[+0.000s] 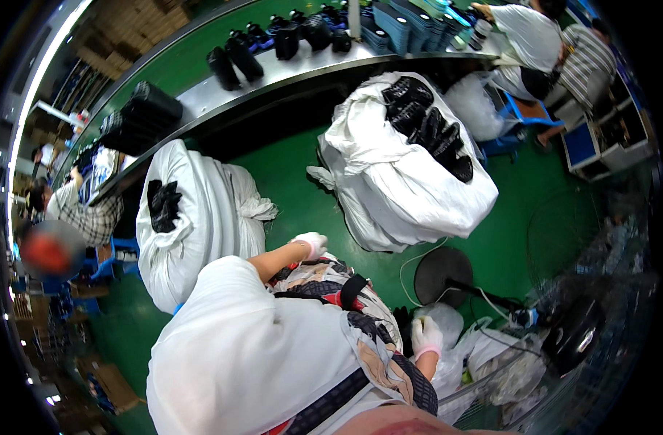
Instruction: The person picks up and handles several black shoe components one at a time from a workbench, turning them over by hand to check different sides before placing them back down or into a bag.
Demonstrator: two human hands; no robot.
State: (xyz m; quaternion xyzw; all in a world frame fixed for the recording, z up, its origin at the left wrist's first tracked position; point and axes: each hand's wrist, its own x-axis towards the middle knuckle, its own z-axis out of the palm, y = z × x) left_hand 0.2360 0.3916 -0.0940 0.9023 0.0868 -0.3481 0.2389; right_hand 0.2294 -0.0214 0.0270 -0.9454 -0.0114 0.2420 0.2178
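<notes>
My left hand (314, 245), in a white glove, hovers over or rests by my lap at the near edge of the patterned cloth (324, 271); its fingers are loosely extended and nothing shows in them. On the right, my right hand (426, 338), in a white glove with a pink cuff, hangs beside my leg. It is next to a clear plastic bag (447, 320), its fingers stretched and slightly bent; I cannot tell whether they touch the bag. Ahead stands a large white sack (389, 188) with black plastic-wrapped pieces (427, 127) in its opening. Another white sack (201, 210) stands at left, with black pieces (163, 206) showing.
Past the sacks runs a metal workbench (201, 101) with black cases (233, 61) and blue parts (391, 29). A round black base (443, 277) with a pole and cable stands at right, near a wire fan guard (571, 239). People (524, 36) work at the far right and left.
</notes>
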